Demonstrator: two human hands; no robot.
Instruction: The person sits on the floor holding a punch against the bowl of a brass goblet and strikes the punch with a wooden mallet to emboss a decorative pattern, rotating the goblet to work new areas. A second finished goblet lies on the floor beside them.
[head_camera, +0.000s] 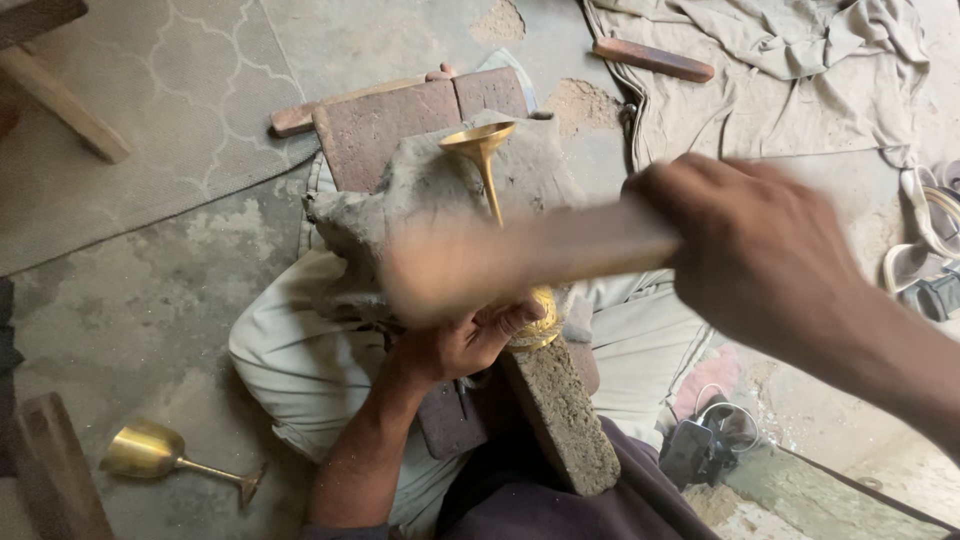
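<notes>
Brass goblet (497, 200) held upside down on long stone-crusted block (558, 415), cup end gripped in left hand (465, 345), flared foot uppermost. Wooden mallet (520, 255) clenched in right hand (750, 250) (head blurred), crossing in front of goblet stem. Grey clay-caked lump (420, 190) seen behind goblet, resting on red bricks (410, 115). Second brass goblet (165, 455) laid on its side on concrete floor (120, 310), well apart to the left. Pale cloth (780, 70) spread at upper right.

Soft even daylight, faint shadows, heavy motion blur on wooden mallet (500, 262), floor sharp
</notes>
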